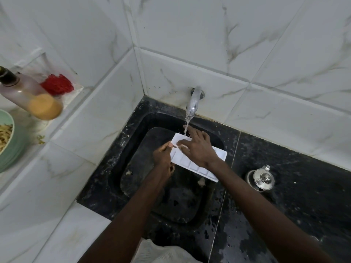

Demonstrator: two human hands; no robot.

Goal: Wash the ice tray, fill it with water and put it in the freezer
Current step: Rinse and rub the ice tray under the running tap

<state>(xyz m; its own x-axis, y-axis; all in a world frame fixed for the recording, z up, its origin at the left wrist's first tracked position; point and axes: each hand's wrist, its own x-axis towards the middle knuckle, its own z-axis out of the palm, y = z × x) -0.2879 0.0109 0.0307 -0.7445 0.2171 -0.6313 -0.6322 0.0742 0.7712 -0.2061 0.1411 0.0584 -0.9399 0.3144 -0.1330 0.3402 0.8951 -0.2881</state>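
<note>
A white ice tray (197,168) is held over the black sink (133,186), tilted, its far end under the running water. Water streams from the chrome tap (194,100) onto the tray's far end. My left hand (163,158) grips the tray's left edge, thumb on top. My right hand (197,147) lies spread across the tray's compartments with straight fingers pressing into them, hiding the middle of the tray.
A steel kettle (261,180) stands on the wet black counter right of the sink. On the left ledge sit a bottle with orange liquid (30,95), a red scrubber (57,84) and a green bowl of food (7,137). White marble tiles surround the sink.
</note>
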